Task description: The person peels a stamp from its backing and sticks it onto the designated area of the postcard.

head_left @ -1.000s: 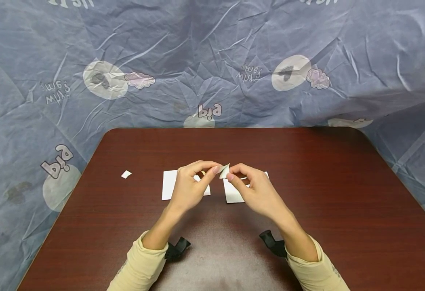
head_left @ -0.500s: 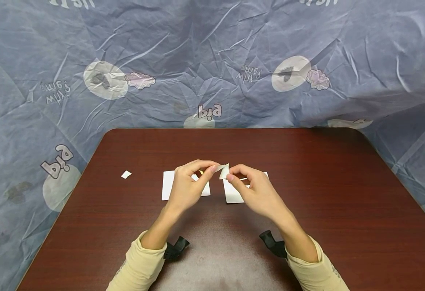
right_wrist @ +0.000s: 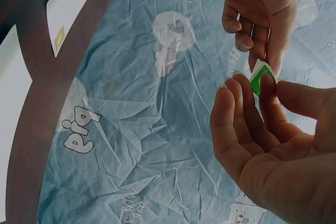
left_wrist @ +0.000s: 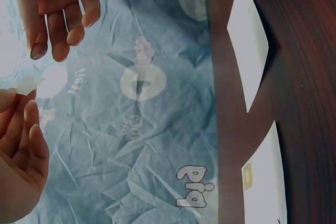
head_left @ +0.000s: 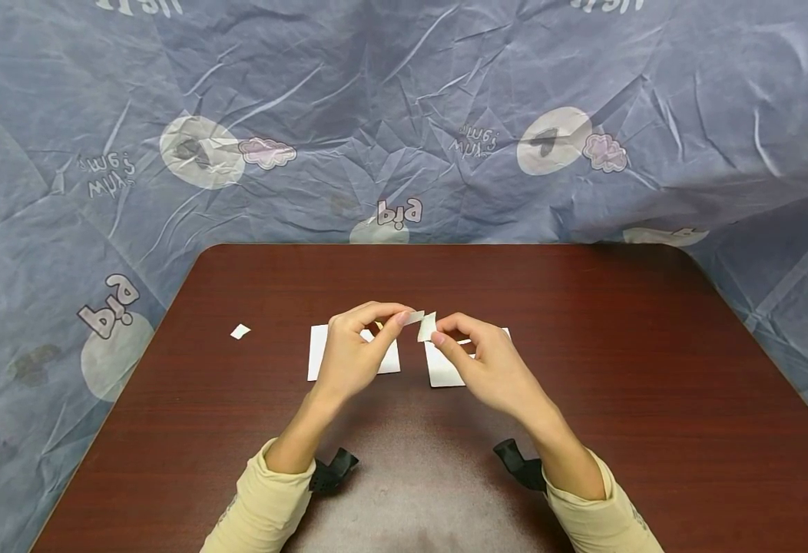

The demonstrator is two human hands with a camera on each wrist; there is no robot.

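Here, left hand [head_left: 352,355]: pinches a thin pale strip [head_left: 415,317].
Right hand [head_left: 485,362]: pinches a small green-faced piece [right_wrist: 255,84] just beside it, above the bench [head_left: 404,453].
White cards [head_left: 319,355]: two, on the bench, partly hidden.
White scrap [head_left: 240,331]: farther left, bench.

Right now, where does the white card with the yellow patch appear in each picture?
Head: the white card sits left of centre, partly behind the left hand.
Left wrist: the white card is at bottom right, cut off by the lower edge.
Right wrist: the white card is at top left.
Shared landmark: the other white card, apart from it in every view.
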